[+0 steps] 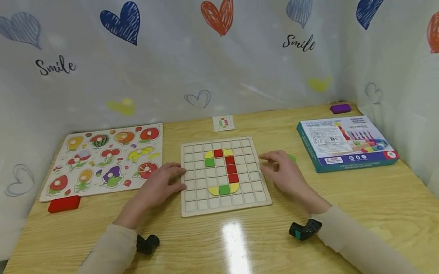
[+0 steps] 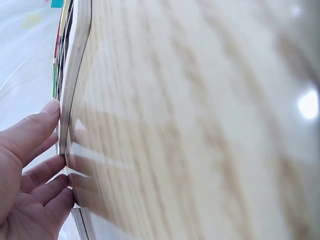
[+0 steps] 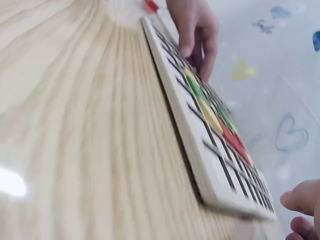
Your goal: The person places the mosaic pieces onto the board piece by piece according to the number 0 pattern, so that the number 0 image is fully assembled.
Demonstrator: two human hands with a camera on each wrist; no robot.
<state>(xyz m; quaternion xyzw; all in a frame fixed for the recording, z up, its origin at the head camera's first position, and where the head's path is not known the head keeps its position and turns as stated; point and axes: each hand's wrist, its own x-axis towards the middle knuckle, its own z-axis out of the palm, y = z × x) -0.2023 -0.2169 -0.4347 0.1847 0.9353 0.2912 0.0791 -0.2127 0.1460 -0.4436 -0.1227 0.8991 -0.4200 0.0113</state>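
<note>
A square wooden grid board lies flat at mid-table. Red tiles, green tiles and yellow rounded corner tiles form a curved figure on its squares. At the board's left edge, my left hand touches the rim with thumb and fingertips, its fingers loosely bent. Beside the right edge is my right hand, thumb and fingers relaxed; a small gap to the board's corner shows in the right wrist view. A green piece peeks out behind this hand, mostly hidden.
A fruit puzzle board lies at the back left, with a red block before it. A small pattern card lies behind the grid board. At right are a colourful flat box and a purple block.
</note>
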